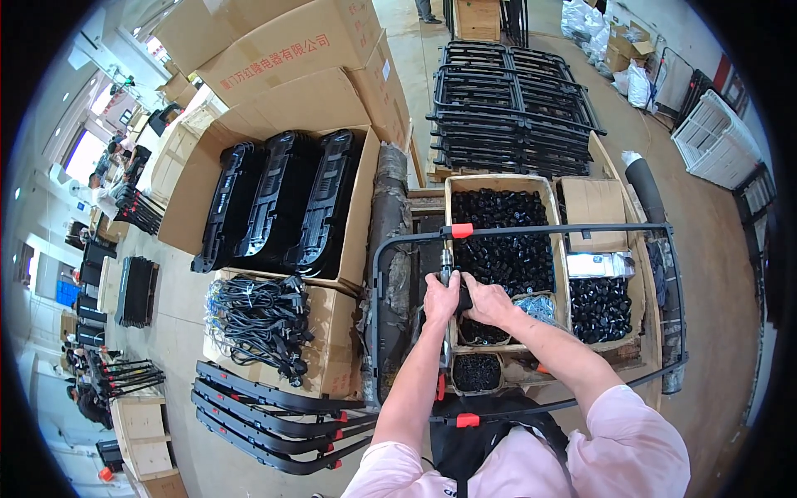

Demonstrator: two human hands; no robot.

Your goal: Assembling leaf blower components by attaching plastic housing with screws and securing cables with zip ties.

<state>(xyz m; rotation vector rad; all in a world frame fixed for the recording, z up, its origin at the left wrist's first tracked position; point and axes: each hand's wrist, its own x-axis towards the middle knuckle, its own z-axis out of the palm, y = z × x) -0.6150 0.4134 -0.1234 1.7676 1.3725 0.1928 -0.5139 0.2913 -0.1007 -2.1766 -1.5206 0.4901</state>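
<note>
Left hand (441, 299) and right hand (487, 300) closed around a driver-like tool (447, 261), nose near the far bar of a black frame (581, 227). Frame overhangs the surface's (653, 328) near edge. Risk: frame unheld, pushing could skid it, making the tool slip.

Frame (573, 228) lies over parts boxes (562, 286); cables (259, 319) on lower ctn. (334, 336), L of boxes; panels (278, 203) in open ctn. (355, 228) bhd cables; frame stack (516, 116) bhd boxes.
</note>
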